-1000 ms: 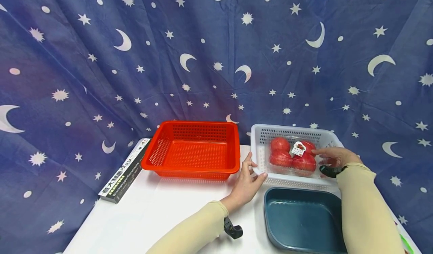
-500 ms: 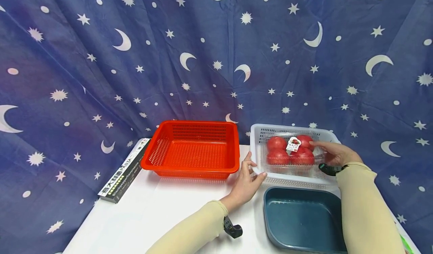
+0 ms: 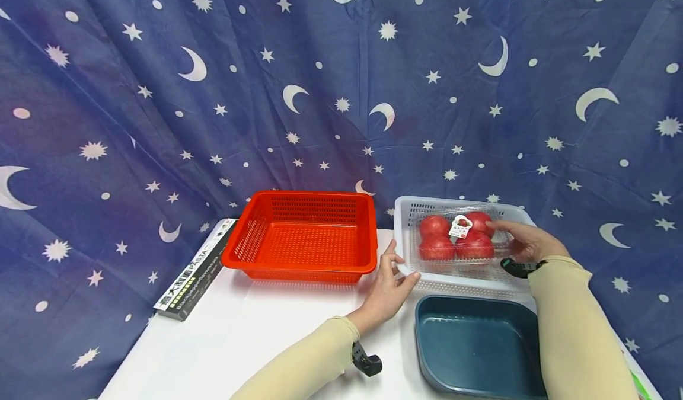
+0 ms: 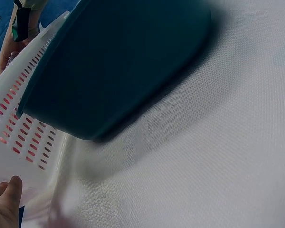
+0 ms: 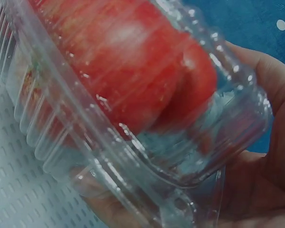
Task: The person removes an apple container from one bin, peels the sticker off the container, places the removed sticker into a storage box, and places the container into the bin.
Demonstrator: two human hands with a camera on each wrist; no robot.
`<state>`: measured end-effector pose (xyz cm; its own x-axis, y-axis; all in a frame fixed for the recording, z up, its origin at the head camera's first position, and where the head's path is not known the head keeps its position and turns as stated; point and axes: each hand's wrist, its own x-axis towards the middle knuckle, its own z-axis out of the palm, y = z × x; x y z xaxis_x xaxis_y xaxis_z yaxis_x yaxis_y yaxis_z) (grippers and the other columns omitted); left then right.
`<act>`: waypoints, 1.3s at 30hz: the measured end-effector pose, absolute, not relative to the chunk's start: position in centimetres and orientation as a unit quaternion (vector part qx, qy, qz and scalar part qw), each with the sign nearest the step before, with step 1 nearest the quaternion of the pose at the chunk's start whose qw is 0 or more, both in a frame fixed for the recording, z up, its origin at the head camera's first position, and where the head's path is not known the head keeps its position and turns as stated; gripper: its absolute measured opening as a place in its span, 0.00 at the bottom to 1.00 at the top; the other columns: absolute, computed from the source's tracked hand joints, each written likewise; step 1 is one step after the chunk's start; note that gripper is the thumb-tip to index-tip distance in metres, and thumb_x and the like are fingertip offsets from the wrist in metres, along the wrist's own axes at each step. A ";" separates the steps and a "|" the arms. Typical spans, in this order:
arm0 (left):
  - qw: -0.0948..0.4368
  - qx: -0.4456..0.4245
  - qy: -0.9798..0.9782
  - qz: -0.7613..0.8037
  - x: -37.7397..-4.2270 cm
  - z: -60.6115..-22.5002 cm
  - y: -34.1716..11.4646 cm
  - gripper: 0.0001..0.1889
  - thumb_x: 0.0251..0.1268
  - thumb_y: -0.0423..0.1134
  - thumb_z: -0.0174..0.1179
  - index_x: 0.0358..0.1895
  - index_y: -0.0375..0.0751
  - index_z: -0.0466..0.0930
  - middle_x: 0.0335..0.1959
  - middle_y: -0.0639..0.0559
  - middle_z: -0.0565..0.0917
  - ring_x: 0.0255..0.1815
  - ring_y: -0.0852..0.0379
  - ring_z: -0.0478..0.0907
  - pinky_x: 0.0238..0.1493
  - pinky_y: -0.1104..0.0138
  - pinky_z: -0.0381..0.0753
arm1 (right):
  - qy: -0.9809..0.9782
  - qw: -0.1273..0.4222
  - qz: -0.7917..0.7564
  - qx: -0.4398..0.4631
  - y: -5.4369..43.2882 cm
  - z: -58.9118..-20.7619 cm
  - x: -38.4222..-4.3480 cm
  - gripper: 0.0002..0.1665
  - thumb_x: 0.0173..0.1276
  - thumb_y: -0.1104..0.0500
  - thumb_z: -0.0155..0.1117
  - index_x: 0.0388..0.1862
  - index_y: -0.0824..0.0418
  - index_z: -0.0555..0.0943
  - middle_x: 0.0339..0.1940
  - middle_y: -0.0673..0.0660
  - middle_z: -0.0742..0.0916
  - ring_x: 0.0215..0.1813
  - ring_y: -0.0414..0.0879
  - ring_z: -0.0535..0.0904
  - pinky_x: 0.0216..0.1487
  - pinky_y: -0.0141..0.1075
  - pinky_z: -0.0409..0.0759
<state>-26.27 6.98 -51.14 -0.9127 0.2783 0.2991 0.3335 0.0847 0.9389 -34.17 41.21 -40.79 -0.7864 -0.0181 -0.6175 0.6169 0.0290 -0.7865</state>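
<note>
First, at the far left of the desk point(image 3: 299, 317), we see a boxed pasta pack point(image 3: 197, 272) lying just beside a red basket point(image 3: 312, 243), both untouched. Next comes the left hand point(image 3: 385, 293), its fingers loosely spread, thumb against the front wall and other fingers at the side, touching the near left corner of the white basket point(image 3: 456, 280). We would judge that enough to steady so light a basket.

Inside that basket is the clear clamshell point(image 3: 456, 250), holding what look like four tomatoes point(image 3: 436, 247) under a label point(image 3: 460, 226). We cannot tell whether its underside touches the basket floor. We expect it to feel fairly heavy for its thin walls: the ribbed plastic should be slick and flex if squeezed, while the ripe fruit could bruise. The tomatoes might also roll to one end on a tilt, and a lift by the lid alone could pop it apart.

In front of the white basket stands a dark blue tub point(image 3: 477, 341). Farther right, the right hand point(image 3: 528, 243) grips the clamshell's right end, curled just wide enough to span it, with fingers showing through the plastic below. We think that end suits a hold if the fingers bear from beneath; a second hand under the left end would spare the walls.
</note>
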 end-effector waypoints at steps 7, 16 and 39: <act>0.016 -0.202 -0.741 -0.640 -26.2 -51.0 6.9 0.19 0.74 0.45 0.62 0.54 0.48 0.60 0.84 0.51 0.48 0.68 0.38 0.73 0.60 0.59 0.79 | 0.691 0.232 -0.647 0.221 41.0 -40.6 -34.2 0.62 0.72 0.40 0.65 0.84 0.61 0.36 0.50 0.65 0.77 0.40 0.51 0.84 0.54 0.46 0.84; 0.022 -0.205 -0.739 -0.641 -26.2 -51.0 7.0 0.19 0.74 0.45 0.62 0.54 0.46 0.61 0.84 0.49 0.49 0.67 0.37 0.74 0.59 0.59 0.80 | 0.696 0.216 -0.642 0.239 41.2 -40.8 -34.0 0.62 0.70 0.39 0.67 0.83 0.62 0.39 0.57 0.67 0.72 0.43 0.51 0.81 0.55 0.48 0.84; 0.018 -0.205 -0.735 -0.647 -26.1 -50.9 7.1 0.19 0.75 0.43 0.61 0.54 0.46 0.60 0.84 0.49 0.48 0.69 0.34 0.72 0.60 0.58 0.79 | 0.674 0.206 -0.661 0.258 41.6 -40.0 -33.6 0.58 0.68 0.39 0.69 0.81 0.60 0.47 0.57 0.65 0.70 0.40 0.50 0.81 0.51 0.46 0.86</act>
<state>-26.13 7.07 -50.93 -0.9151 0.2788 0.2912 0.3243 0.0798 0.9426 -33.59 41.60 -39.96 -0.7827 0.0755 -0.6178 0.6191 -0.0073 -0.7853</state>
